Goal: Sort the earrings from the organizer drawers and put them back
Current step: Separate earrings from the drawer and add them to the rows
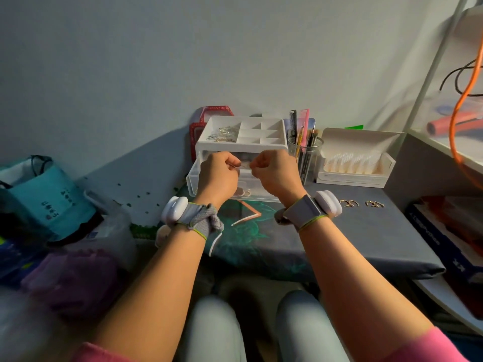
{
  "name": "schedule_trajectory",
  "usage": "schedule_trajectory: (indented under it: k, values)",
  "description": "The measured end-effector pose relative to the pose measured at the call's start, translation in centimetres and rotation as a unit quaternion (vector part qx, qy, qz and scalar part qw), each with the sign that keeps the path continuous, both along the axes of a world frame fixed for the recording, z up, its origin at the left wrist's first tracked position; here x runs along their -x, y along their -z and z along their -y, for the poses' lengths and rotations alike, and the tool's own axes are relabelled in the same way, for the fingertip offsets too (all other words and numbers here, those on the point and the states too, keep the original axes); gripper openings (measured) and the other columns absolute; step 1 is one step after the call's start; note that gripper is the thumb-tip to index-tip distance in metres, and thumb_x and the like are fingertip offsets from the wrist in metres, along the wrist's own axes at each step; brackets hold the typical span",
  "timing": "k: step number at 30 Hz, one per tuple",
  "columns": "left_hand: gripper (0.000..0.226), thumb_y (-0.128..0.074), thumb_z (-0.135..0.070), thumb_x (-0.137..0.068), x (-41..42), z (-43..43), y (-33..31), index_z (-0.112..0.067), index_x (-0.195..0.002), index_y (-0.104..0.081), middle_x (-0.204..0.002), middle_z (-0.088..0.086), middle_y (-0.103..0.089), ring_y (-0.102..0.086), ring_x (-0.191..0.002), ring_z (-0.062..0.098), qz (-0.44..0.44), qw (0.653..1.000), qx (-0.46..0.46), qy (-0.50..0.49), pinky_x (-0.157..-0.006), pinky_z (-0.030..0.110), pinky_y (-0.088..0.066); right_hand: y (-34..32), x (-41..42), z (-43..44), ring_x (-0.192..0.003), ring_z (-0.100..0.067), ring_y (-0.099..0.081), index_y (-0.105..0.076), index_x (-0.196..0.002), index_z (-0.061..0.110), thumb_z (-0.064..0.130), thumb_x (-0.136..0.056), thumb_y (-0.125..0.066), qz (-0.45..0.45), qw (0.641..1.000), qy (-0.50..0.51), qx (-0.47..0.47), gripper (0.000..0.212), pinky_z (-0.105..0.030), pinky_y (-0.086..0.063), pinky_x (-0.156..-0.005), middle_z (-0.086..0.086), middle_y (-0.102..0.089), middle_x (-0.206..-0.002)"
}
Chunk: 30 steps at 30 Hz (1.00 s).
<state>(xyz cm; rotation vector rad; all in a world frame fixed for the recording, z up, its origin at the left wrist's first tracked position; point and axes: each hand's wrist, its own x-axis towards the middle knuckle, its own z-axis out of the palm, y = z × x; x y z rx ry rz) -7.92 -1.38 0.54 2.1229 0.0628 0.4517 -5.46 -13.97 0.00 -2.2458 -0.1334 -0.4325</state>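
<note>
A: Gold-toned wire, thin and smooth, centre of frame: one earring (244, 165) pinched at both ends, left hand (219, 176) and right hand (275, 175) both curled onto it, above the open drawer (192, 182).

B: Risks?

A: Probably a slip. The hold is tiny, and a drop into the clear plastic drawer would mix the sorting. Pulling could bend it.

B: The rest?

A: Tangled hoops (223, 133) in the white organizer (240, 148), upper centre. Gold pairs (349, 203) on the grey cloth table (379, 231), right.
</note>
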Motion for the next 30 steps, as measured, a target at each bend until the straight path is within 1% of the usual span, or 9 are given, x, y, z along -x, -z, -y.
schedule_trajectory:
  k: [5, 11, 13, 17, 20, 22, 25, 28, 30]
  values:
    - [0.018, -0.061, -0.002, -0.089, -1.0, -0.8, -0.5, -0.012, -0.099, -0.072, -0.097, 0.008, -0.069, -0.061, -0.084, 0.02, -0.003, 0.999, -0.046, -0.002, -0.073, 0.025, -0.047, -1.0, -1.3, -0.4, -0.08, -0.022, -0.067, -0.071, -0.075, 0.022, 0.012, -0.077, -0.069, -0.039, 0.997, -0.027, 0.067, 0.011, -0.035, -0.057, -0.074, -0.006, -0.073, -0.085]
    - [0.014, -0.07, -0.008, -0.084, -3.6, -1.7, -1.0, -0.022, -0.085, -0.07, -0.103, 0.007, -0.071, -0.065, -0.097, 0.028, -0.044, 0.99, -0.134, 0.027, -0.088, 0.039, -0.055, -2.1, -3.8, -0.8, -0.075, -0.021, -0.07, -0.073, -0.088, 0.006, 0.014, -0.076, -0.072, -0.112, 0.983, -0.045, 0.137, 0.014, -0.037, -0.061, -0.075, -0.01, -0.074, -0.086]
    - [0.013, -0.07, -0.008, -0.084, -4.5, -1.8, -1.1, -0.021, -0.085, -0.072, -0.103, 0.007, -0.072, -0.065, -0.096, 0.028, -0.066, 0.982, -0.174, 0.039, -0.087, 0.042, -0.055, -2.3, -4.6, -0.9, -0.071, -0.018, -0.067, -0.073, -0.091, 0.004, 0.015, -0.077, -0.074, -0.151, 0.971, -0.067, 0.171, 0.018, -0.033, -0.06, -0.075, -0.01, -0.074, -0.087]
    - [0.019, -0.068, -0.003, -0.083, -5.9, -1.8, -1.4, -0.019, -0.085, -0.077, -0.099, 0.006, -0.074, -0.066, -0.092, 0.026, -0.101, 0.964, -0.238, 0.064, -0.084, 0.041, -0.058, -2.4, -6.1, -1.0, -0.084, -0.022, -0.066, -0.072, -0.098, 0.003, 0.02, -0.077, -0.075, -0.189, 0.943, -0.093, 0.258, 0.027, -0.037, -0.057, -0.087, -0.012, -0.073, -0.097]
    - [0.033, -0.053, 0.009, -0.084, -7.4, -1.7, -1.4, -0.01, -0.099, -0.075, -0.104, 0.01, -0.071, -0.065, -0.096, 0.029, -0.139, 0.942, -0.293, 0.085, -0.085, 0.038, -0.057, -2.5, -6.7, -0.9, -0.075, -0.017, -0.065, -0.073, -0.096, 0.004, 0.022, -0.079, -0.076, -0.237, 0.915, -0.121, 0.304, 0.026, -0.034, -0.056, -0.085, -0.009, -0.074, -0.094]
    - [0.031, -0.046, 0.009, -0.088, -7.9, -1.5, -1.5, -0.002, -0.104, -0.069, -0.097, 0.011, -0.066, -0.062, -0.09, 0.027, -0.167, 0.921, -0.336, 0.099, -0.075, 0.032, -0.053, -2.5, -7.0, -0.9, -0.067, -0.014, -0.064, -0.074, -0.093, 0.004, 0.024, -0.078, -0.077, -0.253, 0.904, -0.139, 0.316, 0.025, -0.03, -0.055, -0.076, -0.009, -0.074, -0.09]
    - [0.021, -0.044, 0.004, -0.093, -9.0, -1.3, -1.6, -0.008, -0.099, -0.06, -0.091, 0.012, -0.059, -0.056, -0.081, 0.025, -0.205, 0.889, -0.391, 0.122, -0.062, 0.027, -0.045, -2.3, -7.5, -1.2, -0.069, -0.015, -0.065, -0.074, -0.095, 0.003, 0.026, -0.077, -0.078, -0.282, 0.888, -0.154, 0.329, 0.03, -0.023, -0.052, -0.068, -0.008, -0.073, -0.089]
    - [0.027, -0.049, -0.008, -0.098, -10.5, -1.4, -1.1, 0.005, -0.118, -0.062, -0.113, 0.016, -0.064, -0.06, -0.1, 0.028, -0.26, 0.858, -0.418, 0.147, -0.096, 0.035, -0.048, -2.3, -7.9, -1.3, -0.076, -0.016, -0.066, -0.074, -0.095, 0.003, 0.031, -0.075, -0.079, -0.313, 0.871, -0.165, 0.34, 0.035, -0.024, -0.053, -0.072, -0.008, -0.074, -0.091]
    - [0.032, -0.05, -0.013, -0.098, -11.2, -1.4, -0.8, 0.004, -0.123, -0.061, -0.106, 0.013, -0.06, -0.053, -0.092, 0.023, -0.252, 0.853, -0.431, 0.15, -0.1, 0.038, -0.045, -2.3, -8.1, -1.2, -0.071, -0.015, -0.065, -0.075, -0.088, 0.005, 0.035, -0.073, -0.08, -0.318, 0.868, -0.166, 0.344, 0.034, -0.024, -0.052, -0.068, -0.004, -0.074, -0.081]
